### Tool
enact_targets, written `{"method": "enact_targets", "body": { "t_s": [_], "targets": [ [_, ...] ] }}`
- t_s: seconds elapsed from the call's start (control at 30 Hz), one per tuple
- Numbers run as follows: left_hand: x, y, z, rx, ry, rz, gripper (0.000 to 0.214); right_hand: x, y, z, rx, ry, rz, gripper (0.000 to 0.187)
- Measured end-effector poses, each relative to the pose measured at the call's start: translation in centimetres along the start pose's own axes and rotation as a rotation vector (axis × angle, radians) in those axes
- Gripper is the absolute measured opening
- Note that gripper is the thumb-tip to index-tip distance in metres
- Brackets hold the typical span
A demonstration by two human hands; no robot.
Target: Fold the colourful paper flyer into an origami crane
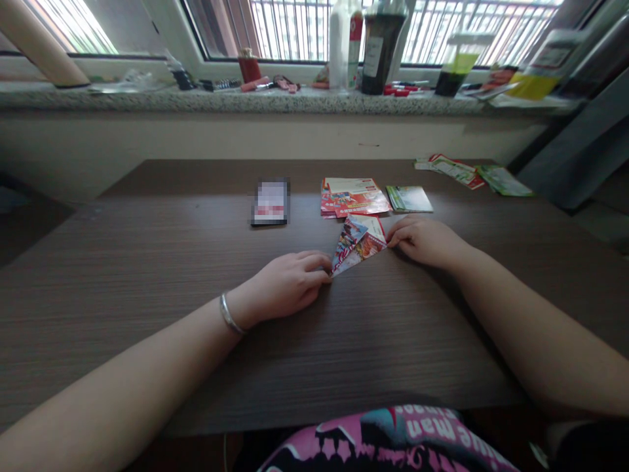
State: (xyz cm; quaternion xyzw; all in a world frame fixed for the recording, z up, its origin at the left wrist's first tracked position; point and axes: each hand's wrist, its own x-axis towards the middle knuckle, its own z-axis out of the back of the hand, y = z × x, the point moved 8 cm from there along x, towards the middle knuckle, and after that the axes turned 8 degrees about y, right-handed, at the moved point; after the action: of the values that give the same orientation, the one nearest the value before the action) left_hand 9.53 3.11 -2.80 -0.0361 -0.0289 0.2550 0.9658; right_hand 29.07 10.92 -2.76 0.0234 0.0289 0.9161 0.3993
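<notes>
A colourful printed paper [361, 242], folded into a pointed shape, lies between my two hands on the dark wooden table [196, 367]. My left hand [295, 282], with a silver bangle [230, 313] at the wrist, pinches the paper's lower left corner. At its right corner, my right hand [422, 239] pinches the paper with thumb and fingers. Just behind the folded piece rests a stack of red and cream printed leaflets [356, 196]. To the right of that stack is a small pile of green and white cards [411, 199].
A blurred-out phone-like object [270, 202] lies left of the leaflets. Red and green paper strips [457, 172] sit at the table's far right, with a green sheet [504, 180] beside them. Bottles, including a dark one [381, 56], and small items line the stone windowsill [196, 101].
</notes>
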Motion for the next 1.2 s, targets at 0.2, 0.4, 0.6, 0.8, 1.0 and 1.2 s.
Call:
{"method": "enact_targets", "body": {
  "t_s": [0.2, 0.4, 0.6, 0.8, 1.0, 1.2],
  "targets": [
    [0.3, 0.4, -0.1, -0.106, -0.035, -0.038, 0.021, 0.3, 0.4, 0.0, -0.046, -0.087, -0.072, 0.025],
    [0.3, 0.4, 0.2, -0.162, -0.019, 0.006, 0.026, 0.8, 1.9, -0.5, -0.031, -0.07, -0.064, 0.026],
    [1.1, 0.1, 0.2, -0.217, -0.053, 0.058, 0.024, 1.5, 3.1, -0.5, 0.023, -0.123, -0.123, 0.04],
    [1.7, 0.5, -0.5, -0.219, -0.072, 0.153, 0.047, 2.1, 2.9, -0.9, 0.063, -0.139, -0.106, 0.038],
    [1.4, 2.1, -1.9, -0.048, 0.053, 0.306, 0.071, 1.9, 3.0, -1.4, 0.147, -0.119, -0.042, 0.037],
    [1.0, 2.4, -1.8, 0.033, 0.07, 0.28, 0.06, 1.7, 3.0, -1.6, 0.23, -0.125, -0.018, 0.037]
  ]
}}
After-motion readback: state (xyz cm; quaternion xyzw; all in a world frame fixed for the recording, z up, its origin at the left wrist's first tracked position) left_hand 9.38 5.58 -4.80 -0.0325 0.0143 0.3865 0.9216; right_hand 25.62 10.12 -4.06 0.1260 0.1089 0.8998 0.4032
